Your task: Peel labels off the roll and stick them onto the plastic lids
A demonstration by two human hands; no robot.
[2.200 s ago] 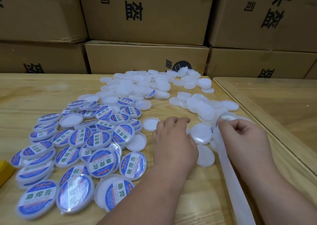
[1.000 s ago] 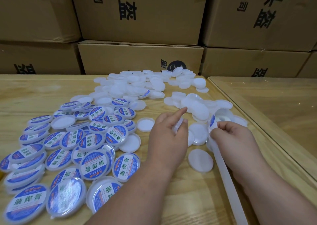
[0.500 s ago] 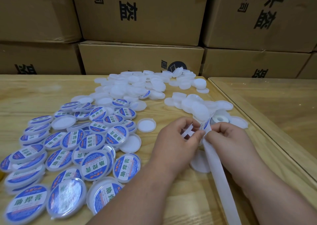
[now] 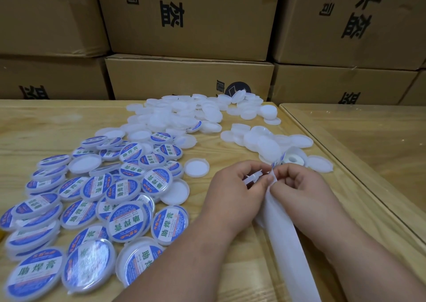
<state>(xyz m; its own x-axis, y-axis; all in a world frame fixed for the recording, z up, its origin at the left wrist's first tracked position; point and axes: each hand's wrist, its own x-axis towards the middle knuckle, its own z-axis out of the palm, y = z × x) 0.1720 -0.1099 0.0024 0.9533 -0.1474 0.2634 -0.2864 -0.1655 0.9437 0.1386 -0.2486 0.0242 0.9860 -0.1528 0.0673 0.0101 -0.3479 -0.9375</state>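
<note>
My left hand (image 4: 232,193) grips a blank white plastic lid (image 4: 252,177), held on edge between thumb and fingers. My right hand (image 4: 299,188) pinches the white label strip (image 4: 290,244) right beside it, and the fingertips of the two hands touch. The strip's used backing trails toward me along the table. The label roll (image 4: 291,158) lies just beyond my right hand, with a blue label edge (image 4: 277,162) showing. Labelled blue-and-white lids (image 4: 124,218) lie heaped at the left. Blank white lids (image 4: 179,117) are piled at the back and to the right (image 4: 260,140).
Brown cardboard boxes (image 4: 189,75) are stacked along the far edge of the wooden table (image 4: 46,126). A second table (image 4: 368,145) butts against the right side, leaving a seam. A yellow object sits at the far left edge, barely visible.
My left hand picked a blank lid off the table and brought it right to meet my right hand at the strip. My right hand pulled the strip slightly toward me.
</note>
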